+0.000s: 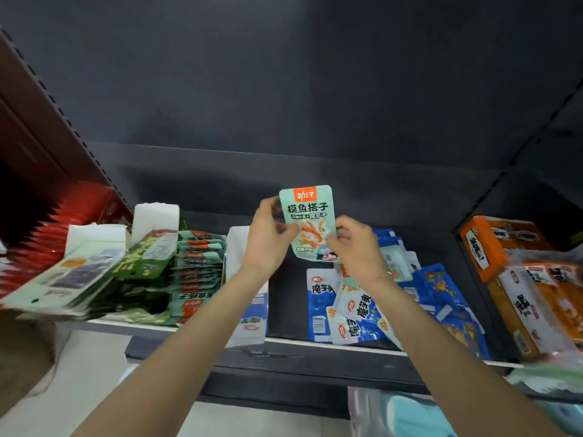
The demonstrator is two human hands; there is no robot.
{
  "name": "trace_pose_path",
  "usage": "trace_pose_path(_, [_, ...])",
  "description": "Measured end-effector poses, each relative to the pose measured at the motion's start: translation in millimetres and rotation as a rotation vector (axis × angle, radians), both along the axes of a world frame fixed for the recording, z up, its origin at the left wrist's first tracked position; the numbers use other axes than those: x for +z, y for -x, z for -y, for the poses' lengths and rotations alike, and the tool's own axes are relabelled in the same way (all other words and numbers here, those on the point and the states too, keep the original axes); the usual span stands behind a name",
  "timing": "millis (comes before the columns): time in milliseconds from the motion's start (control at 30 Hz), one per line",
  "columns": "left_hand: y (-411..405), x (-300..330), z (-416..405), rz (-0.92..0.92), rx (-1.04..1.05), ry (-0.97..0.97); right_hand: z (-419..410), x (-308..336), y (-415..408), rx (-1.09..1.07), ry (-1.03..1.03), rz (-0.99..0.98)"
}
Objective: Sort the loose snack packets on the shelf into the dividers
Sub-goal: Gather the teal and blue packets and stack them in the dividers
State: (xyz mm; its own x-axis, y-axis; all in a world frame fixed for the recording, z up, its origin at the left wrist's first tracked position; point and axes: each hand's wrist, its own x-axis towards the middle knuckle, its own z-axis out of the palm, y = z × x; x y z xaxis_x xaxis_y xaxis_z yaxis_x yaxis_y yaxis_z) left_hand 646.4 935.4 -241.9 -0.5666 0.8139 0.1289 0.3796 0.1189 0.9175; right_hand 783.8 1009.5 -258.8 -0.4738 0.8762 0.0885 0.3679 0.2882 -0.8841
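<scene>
You see the scene from one head camera, close to the shelf point(284, 345), facing forward toward 12 o'clock. Your forearms enter from 5 and 7 o'clock. No second view shares the scene.

A dark grey back panel point(284, 89) fills most of the view, matte and dimly lit. At the left a slanted upright point(56, 111) with a row of small slots runs beside a reddish-brown panel point(22, 121); a matching slotted upright point(517, 152) rises at the right. The dark shelf point(284, 298) has a pale front edge point(331, 343). Below it, at the lower left, lies a light beige floor point(88, 383).
</scene>
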Motion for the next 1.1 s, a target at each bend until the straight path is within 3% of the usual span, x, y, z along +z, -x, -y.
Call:
trace_pose_path(200, [77.4, 20.5, 57.2, -0.342, -0.081, 0.101, 39.0, 22.6, 73.1, 0.035, -0.018, -0.075])
trace_pose_path(300, [121.9, 11.2, 81.7, -0.786, -0.098, 0.427, 52.5, 27.0, 101.2, -0.011, -0.062, -0.109])
trace_pose_path(367, [142.8, 5.2, 95.3, -0.915, -0.196, 0.646, 60.5, 27.1, 119.0, -0.033, -0.051, -0.158])
trace_pose_path(533, [155.8, 1.6, 119.8, -0.896, -0.388, 0.651, 79.5, 22.2, 155.0, -0.014, 0.110, -0.282])
trace_pose_path(700, [161.5, -4.4, 125.2, -0.801, -0.465, 0.603, 85.6, 0.9, 173.8, 0.112, 0.180, -0.118])
trace_pose_path(900, [166.5, -8.9, 129.6, -0.829, -0.438, 0.507, 84.8, -10.4, 176.7, 0.208, -0.107, 0.160])
trace_pose_path(1100, [148.4, 0.9, 121.9, -0.940, -0.251, 0.324, 81.7, -7.5, 172.3, 0.226, -0.303, 0.399])
